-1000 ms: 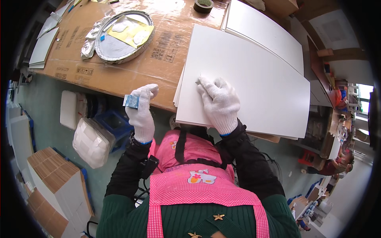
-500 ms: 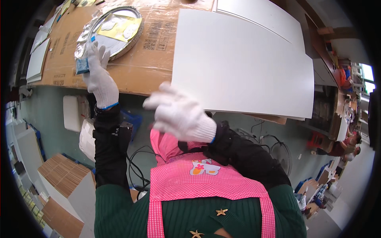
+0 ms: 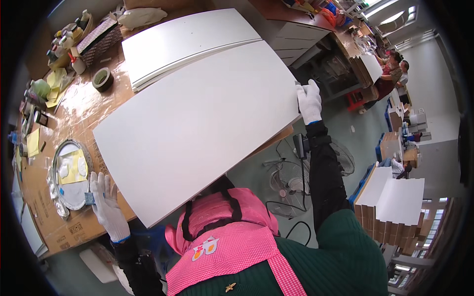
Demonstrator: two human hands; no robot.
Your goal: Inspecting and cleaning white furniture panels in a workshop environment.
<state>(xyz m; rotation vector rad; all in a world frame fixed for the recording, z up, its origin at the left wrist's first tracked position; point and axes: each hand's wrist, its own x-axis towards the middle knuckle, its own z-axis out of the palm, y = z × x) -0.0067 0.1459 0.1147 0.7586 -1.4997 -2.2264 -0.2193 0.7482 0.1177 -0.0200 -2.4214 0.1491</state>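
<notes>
A large white board (image 3: 197,123) lies across the cardboard-covered table (image 3: 74,227), its near edge overhanging. My right hand (image 3: 309,101), in a white glove, grips the board's far right corner. My left hand (image 3: 104,200), also gloved, rests at the table's near left, pinching a small blue packet (image 3: 89,198) beside a round metal tray (image 3: 69,175) that holds yellow sheets and small white pieces. A second stack of white boards (image 3: 182,42) lies beyond the big one.
A roll of tape (image 3: 102,79), a woven basket (image 3: 101,37) and small bottles sit at the table's far left. A floor fan (image 3: 286,182) and cables are below the table edge. Stacked white boxes (image 3: 390,197) stand at right. Other people (image 3: 392,69) work at the far right.
My right hand left the middle of the board, swung through the air and now grips its far right corner. My left hand carried the blue packet over to the metal tray. The view has turned.
</notes>
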